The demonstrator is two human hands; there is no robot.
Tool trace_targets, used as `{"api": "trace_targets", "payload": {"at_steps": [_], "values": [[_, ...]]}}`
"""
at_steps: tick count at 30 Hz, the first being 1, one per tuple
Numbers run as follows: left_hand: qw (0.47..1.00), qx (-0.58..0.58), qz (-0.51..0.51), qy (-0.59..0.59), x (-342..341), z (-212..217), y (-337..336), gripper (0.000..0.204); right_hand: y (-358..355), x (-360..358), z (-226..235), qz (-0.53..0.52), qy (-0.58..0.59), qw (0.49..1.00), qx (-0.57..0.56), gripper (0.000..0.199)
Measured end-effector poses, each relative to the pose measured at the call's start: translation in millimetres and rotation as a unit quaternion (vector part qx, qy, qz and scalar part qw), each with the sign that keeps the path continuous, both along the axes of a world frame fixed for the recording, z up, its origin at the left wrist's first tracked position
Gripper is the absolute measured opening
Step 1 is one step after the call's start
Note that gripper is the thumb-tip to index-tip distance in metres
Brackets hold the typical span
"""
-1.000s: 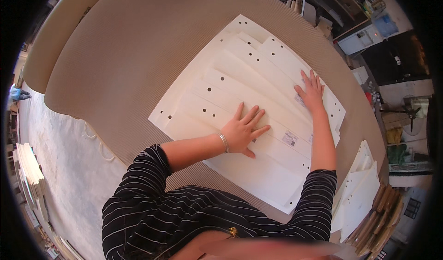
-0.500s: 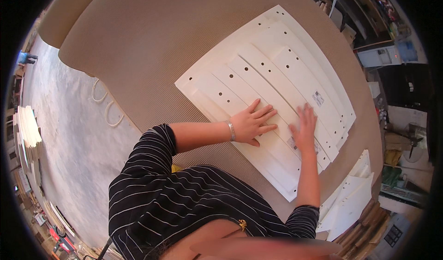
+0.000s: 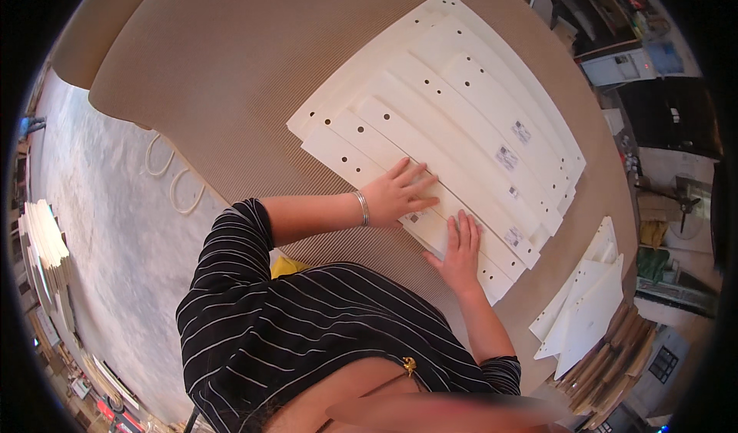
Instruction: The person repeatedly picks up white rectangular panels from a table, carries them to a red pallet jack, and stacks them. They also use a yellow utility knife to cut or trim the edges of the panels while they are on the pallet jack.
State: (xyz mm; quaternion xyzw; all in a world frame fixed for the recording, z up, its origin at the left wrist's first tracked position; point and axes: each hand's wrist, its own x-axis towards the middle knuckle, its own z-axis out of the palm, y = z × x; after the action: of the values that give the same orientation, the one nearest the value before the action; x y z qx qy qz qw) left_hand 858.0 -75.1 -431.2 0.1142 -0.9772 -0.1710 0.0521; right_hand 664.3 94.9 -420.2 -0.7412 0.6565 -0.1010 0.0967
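Several flat white hole-punched panels: press evenly (mind edges).
Right hand: thumb spread, fingers close.
Left hand, at its ten o'clock: spread.

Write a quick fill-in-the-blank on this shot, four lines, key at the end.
1. The braceleted hand is the person's ____ one.
2. The other hand rests on panels whose main colour is ____.
3. The panels lie on a ribbed sheet coloured ____.
4. Apart from its thin white stripes, the person's top is ____.

Missing words: left; white; brown; black.
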Motion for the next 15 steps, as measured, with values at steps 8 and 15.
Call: {"api": "trace_targets", "payload": {"at_steps": [8,15], "values": [[0.996,-0.063,-0.024,-0.061,12,11,7,0.092,-8,4,22,-0.034,0.012,0.997,0.074,0.097],[0.989,-0.053,-0.067,-0.119,5,32,-9,0.099,-12,2,28,-0.016,0.013,0.995,0.094,0.096]]}}
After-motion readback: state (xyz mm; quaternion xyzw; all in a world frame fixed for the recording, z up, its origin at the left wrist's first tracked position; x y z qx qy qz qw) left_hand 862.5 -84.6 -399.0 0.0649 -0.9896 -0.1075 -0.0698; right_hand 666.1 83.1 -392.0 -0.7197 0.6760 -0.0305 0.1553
